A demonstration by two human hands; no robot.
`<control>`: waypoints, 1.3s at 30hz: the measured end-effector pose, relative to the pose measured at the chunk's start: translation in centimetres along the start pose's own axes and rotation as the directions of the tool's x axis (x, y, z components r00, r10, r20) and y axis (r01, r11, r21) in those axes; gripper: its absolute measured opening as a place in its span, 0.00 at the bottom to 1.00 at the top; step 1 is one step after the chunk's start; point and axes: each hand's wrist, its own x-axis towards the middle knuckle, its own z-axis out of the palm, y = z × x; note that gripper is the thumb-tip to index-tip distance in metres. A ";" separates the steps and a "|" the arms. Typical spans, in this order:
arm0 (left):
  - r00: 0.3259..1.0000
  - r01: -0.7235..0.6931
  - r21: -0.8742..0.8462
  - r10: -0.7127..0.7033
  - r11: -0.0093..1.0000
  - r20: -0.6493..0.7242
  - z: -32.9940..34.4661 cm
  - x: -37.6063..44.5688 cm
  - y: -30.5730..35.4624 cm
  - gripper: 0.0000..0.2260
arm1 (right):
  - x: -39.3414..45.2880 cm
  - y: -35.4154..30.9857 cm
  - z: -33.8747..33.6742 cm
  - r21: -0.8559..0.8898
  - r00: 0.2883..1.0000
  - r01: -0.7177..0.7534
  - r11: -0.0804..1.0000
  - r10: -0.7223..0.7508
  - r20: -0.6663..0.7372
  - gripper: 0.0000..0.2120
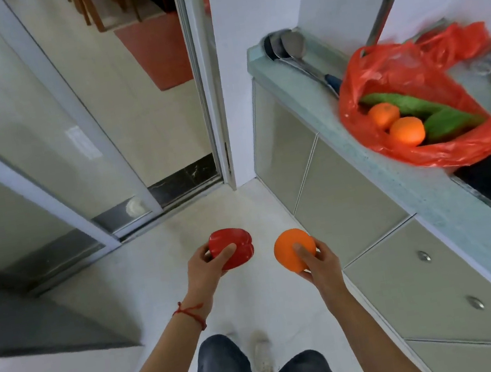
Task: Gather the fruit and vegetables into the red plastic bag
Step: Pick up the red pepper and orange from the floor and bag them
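Carrying a red pepper [231, 247] clamped in the left hand [205, 267], orange [292, 249] in the right hand [319, 262]. I'd drop them one by one into the red plastic bag [388, 82], gaping at the worktop [315, 104] front edge.

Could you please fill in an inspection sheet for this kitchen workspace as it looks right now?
Surface: pale green countertop along the right, above grey cabinet doors and drawers.
Job's things: red plastic bag open on the countertop, holding two oranges and two green vegetables; red bell pepper and large orange not yet in the bag.
Clutter: metal ladles lying on the countertop behind the bag.
Grippers: left hand holds the bell pepper; right hand holds the large orange, both over the floor.
Cables: nothing seen.
Surroundings: glass sliding door on the left, doorway to another room, light tiled floor.
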 end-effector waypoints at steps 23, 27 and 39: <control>0.777 -0.143 0.206 -0.019 0.968 0.630 21.5 15.4 14.0 0.12 | 10.2 -11.1 -4.2 0.382 0.819 0.174 0.908 0.083 -0.568 0.22; 0.745 -0.140 0.205 -0.033 0.969 0.666 24.3 16.5 15.0 0.13 | 11.6 -12.4 -5.4 0.408 0.787 0.210 0.889 0.093 -0.609 0.23; 0.702 -0.139 0.147 -0.008 0.979 0.712 35.0 18.0 18.7 0.12 | 17.5 -18.6 -12.8 0.373 0.785 0.302 0.878 -0.007 -0.620 0.23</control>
